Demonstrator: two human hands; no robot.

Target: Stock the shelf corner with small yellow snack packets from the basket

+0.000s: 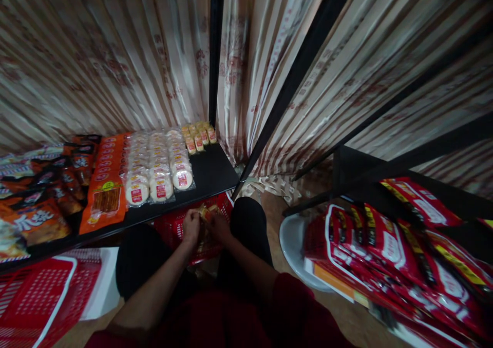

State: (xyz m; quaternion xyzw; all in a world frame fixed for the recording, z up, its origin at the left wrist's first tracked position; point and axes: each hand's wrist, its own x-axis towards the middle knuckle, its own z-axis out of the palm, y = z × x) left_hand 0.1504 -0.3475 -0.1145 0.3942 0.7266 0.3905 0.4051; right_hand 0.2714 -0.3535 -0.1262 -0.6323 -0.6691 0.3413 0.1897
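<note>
Between my knees sits a red plastic basket [173, 219] with small yellow-wrapped snack packs [204, 241] in it. My left hand [191, 226] is closed over the basket, its fingertips at a small yellow pack [208, 213]. Close beside it, my right hand [219, 227] curls around the other side of that pack. Dim light and blur hide the exact finger contact. On the black shelf [215, 168] ahead, similar yellow packs [199, 135] stand in short rows at the right end, beside columns of round white packaged cakes [159, 184].
Orange snack bags [103, 184] and dark-orange bags [42, 219] fill the shelf's left. A red basket [42, 291] is at lower left. To the right, red packets [389, 240] fill a basket by a grey stool [288, 245]. Black posts [285, 76] stand before curtains [134, 55].
</note>
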